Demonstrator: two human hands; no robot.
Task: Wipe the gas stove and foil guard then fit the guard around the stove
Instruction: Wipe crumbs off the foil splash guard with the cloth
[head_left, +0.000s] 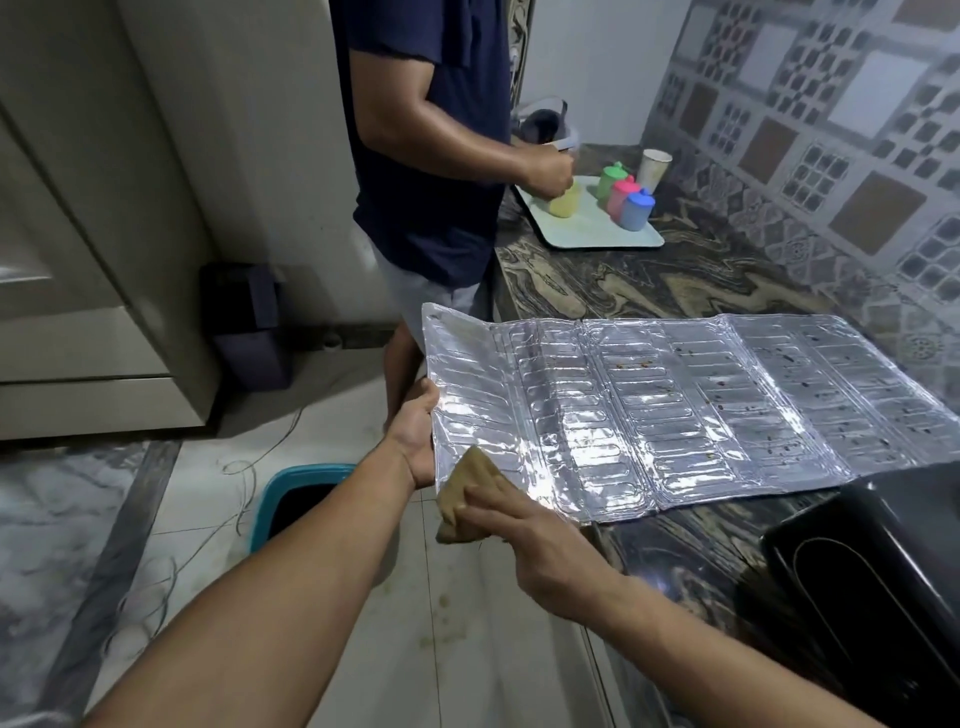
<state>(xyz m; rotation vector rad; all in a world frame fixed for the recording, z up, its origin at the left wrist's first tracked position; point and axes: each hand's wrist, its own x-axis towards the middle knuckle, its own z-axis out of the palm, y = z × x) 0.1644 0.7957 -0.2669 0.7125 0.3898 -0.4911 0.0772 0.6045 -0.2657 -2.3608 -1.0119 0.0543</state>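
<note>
The silver foil guard (675, 410) lies unfolded across the marbled counter, its left end overhanging the counter edge. Dark specks dot its right panels. My left hand (413, 434) holds the overhanging left edge, fingers under the foil and thumb at the rim. My right hand (524, 540) grips a tan folded cloth (467, 488) and presses it on the guard's near left corner. The black gas stove (872, 571) sits at the right, only partly in view.
Another person (431, 145) stands at the counter's far end handling a yellow cup on a pale tray (602, 234) with coloured cups. A blue-rimmed bin (296, 493) sits on the floor below my arms. Loose wire trails across the tiles.
</note>
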